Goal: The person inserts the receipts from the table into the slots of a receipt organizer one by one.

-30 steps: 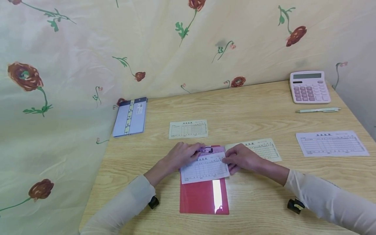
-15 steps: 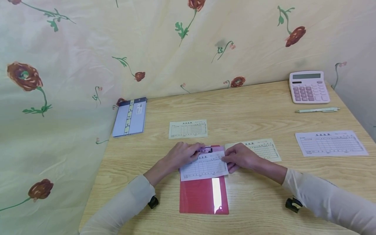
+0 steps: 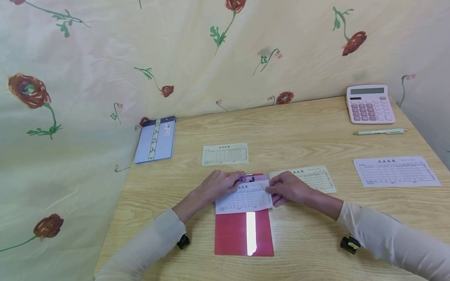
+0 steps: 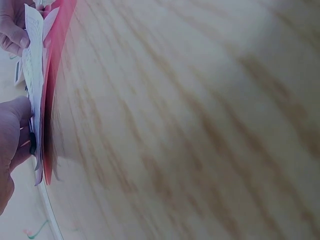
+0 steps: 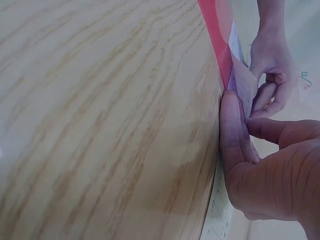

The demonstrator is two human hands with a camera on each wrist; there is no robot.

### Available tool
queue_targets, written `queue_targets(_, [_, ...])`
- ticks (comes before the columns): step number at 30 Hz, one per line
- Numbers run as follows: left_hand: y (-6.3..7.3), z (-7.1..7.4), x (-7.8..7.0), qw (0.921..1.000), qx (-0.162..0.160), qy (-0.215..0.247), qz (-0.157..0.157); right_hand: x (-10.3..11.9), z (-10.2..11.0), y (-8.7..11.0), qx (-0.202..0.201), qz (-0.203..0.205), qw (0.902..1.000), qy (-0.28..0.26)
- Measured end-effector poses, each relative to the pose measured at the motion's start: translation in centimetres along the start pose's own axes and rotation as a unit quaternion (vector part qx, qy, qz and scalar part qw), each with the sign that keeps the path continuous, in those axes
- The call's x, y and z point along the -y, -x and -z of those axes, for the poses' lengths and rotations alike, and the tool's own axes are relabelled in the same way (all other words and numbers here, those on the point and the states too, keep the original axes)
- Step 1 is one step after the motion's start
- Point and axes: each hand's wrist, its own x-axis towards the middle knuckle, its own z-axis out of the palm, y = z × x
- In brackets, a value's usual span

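On the table lies a red clipboard (image 3: 232,234) with a metal clip (image 3: 249,178) at its top end. My left hand (image 3: 219,186) grips the clip, its fingers curled over it. A white printed form slip (image 3: 242,200) lies across the board's upper half, over a pinkish sheet (image 3: 261,178). The right hand (image 3: 290,188) pinches the slip's right edge between thumb and fingers. In the right wrist view the right hand's fingers (image 5: 231,122) reach under the lifted slip (image 5: 243,82). The left wrist view shows the slip (image 4: 33,65) edge-on above the red board (image 4: 60,30).
Yellowish form slips lie behind the board (image 3: 225,154) and partly under my right hand (image 3: 318,180). At right are a larger white form (image 3: 397,171), a pen (image 3: 380,132) and a pink calculator (image 3: 370,104). A pale blue folder (image 3: 156,140) lies back left, before the flowered cloth (image 3: 197,58).
The white slip has slid up the board toward the clip and straightened, baring more red below it. My right hand moved slightly with it; the left hand stays at the clip.
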Motion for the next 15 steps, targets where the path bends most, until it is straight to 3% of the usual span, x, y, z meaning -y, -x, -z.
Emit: queue_targets(15, [-0.08,-0.04,-0.11,0.9997,-0.007,-0.022,-0.011,0.08,-0.03,0.04,0.001,0.007,1.0,0.007])
